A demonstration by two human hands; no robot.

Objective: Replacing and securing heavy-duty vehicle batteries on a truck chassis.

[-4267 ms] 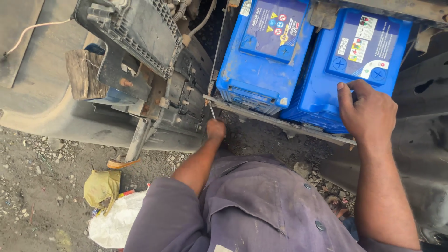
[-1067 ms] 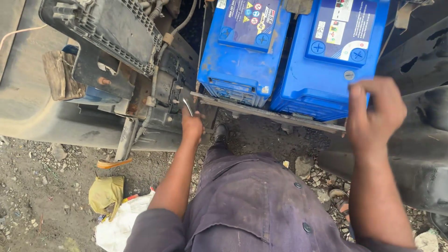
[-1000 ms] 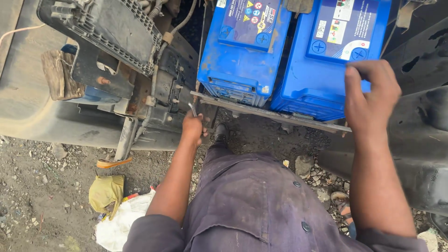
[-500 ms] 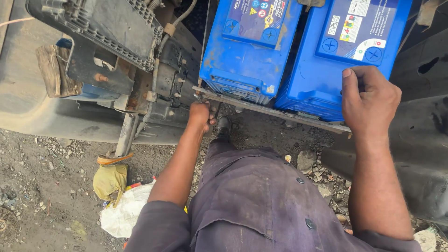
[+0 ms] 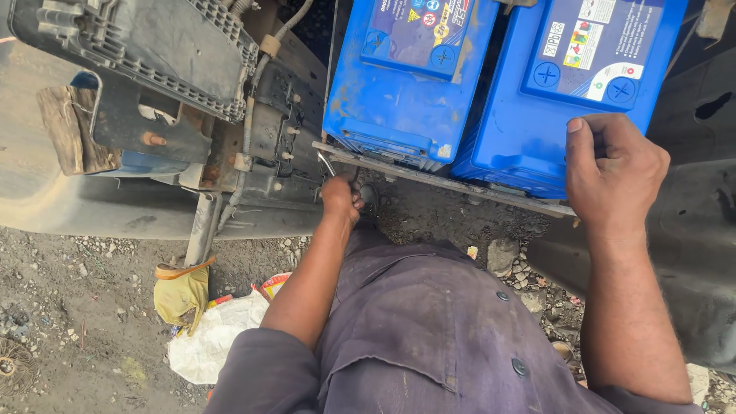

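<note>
Two blue vehicle batteries sit side by side on a metal tray rail (image 5: 460, 182): the left battery (image 5: 399, 100) and the right battery (image 5: 552, 107). My left hand (image 5: 341, 195) is closed around a thin metal tool (image 5: 326, 164) just under the left end of the rail. My right hand (image 5: 613, 172) rests flat on the front lower corner of the right battery, fingers curled over its edge. My purple-grey shirt fills the bottom of the view.
A black ribbed plastic cover (image 5: 146, 46) and a rusty chassis bracket (image 5: 268, 153) lie to the left. A wooden block (image 5: 69, 138) sticks out further left. On the gravel below lie a yellow rag (image 5: 180, 295) and a white bag (image 5: 218, 337).
My view has shifted slightly. My left hand stays gripping the tool under the rail. My right hand, lifted off a second ago, has settled onto the right battery's corner.
</note>
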